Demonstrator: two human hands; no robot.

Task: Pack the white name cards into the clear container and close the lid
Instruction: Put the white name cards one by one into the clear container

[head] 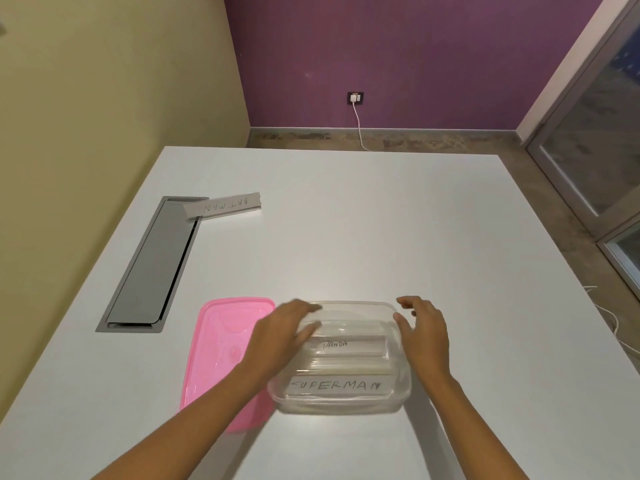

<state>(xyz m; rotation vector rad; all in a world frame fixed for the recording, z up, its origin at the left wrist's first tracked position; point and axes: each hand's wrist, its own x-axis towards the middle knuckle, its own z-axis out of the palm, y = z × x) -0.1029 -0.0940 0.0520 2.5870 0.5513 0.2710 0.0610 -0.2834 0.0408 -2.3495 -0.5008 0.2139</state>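
White table (381, 220): open hands flank container (341, 405) w/ "PANDA", "SUPERMAN" cards; "BATMAN" outside.

This looks like an office meeting room. A large white conference table (346, 220) fills it, with a grey flip-up cable hatch (152, 265) sunk in near its left edge. A folded name card (225, 206) reading BATMAN stands at the hatch's far end. Bare walls, yellow and purple, a wall socket (355, 98) with a charger plugged in, and a glass partition (595, 133) at right.
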